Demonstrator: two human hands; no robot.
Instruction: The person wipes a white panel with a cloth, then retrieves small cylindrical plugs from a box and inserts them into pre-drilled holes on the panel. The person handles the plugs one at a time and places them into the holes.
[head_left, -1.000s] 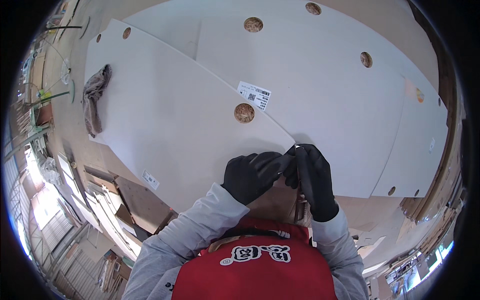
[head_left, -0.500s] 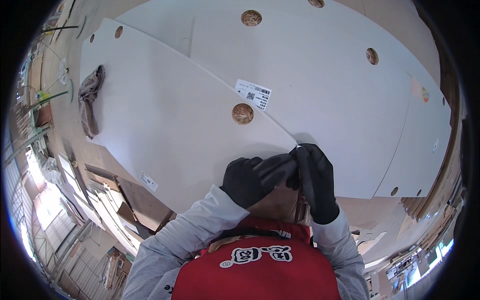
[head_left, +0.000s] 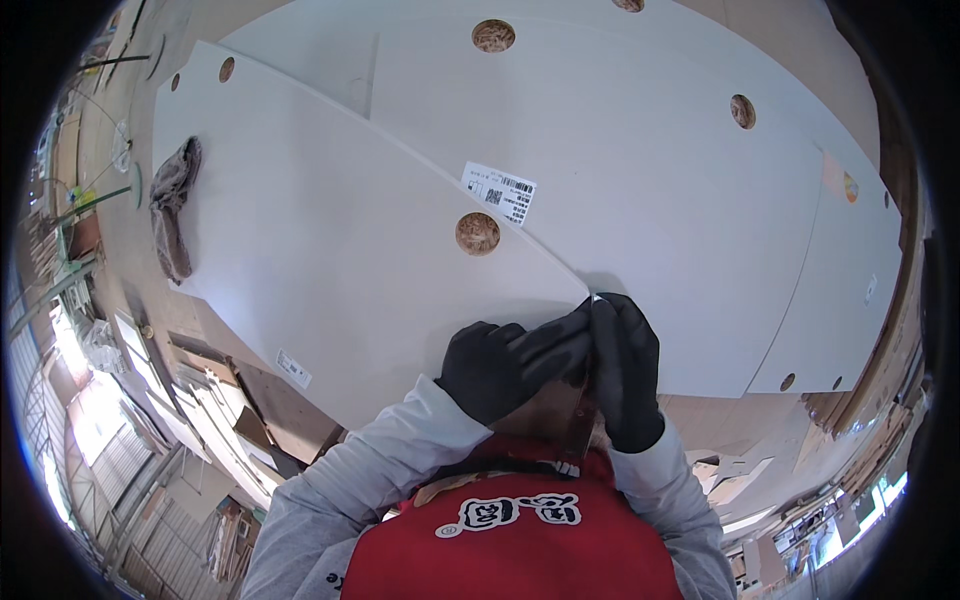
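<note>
Black gloves cover both my hands, which meet at the near corner of a white panel (head_left: 330,220). My left hand (head_left: 500,368) reaches to the right along the panel's near edge, its fingers drawn together and their tips against the other glove. Around the corner, my right hand (head_left: 627,365) is closed with its fingers pointing away from me. A tiny bright tip shows between the fingertips; the rest of what they hold is hidden. Below the gloves, a dark reddish-brown strip (head_left: 580,425) shows, partly covered. Near the corner, a printed label (head_left: 498,194) lies beside a round hole (head_left: 477,234) showing wood chips.
Under this panel lies another large white panel (head_left: 650,190) with several round holes. A crumpled brown-grey cloth (head_left: 172,215) lies at the left edge. A further white panel (head_left: 835,290) is at the right. Stacked boards (head_left: 225,425) stand on the left side.
The view has shifted slightly, so the panels sit a little further left. Both hands stay at the corner; the left fingertips have come up closer to the tip of the corner.
</note>
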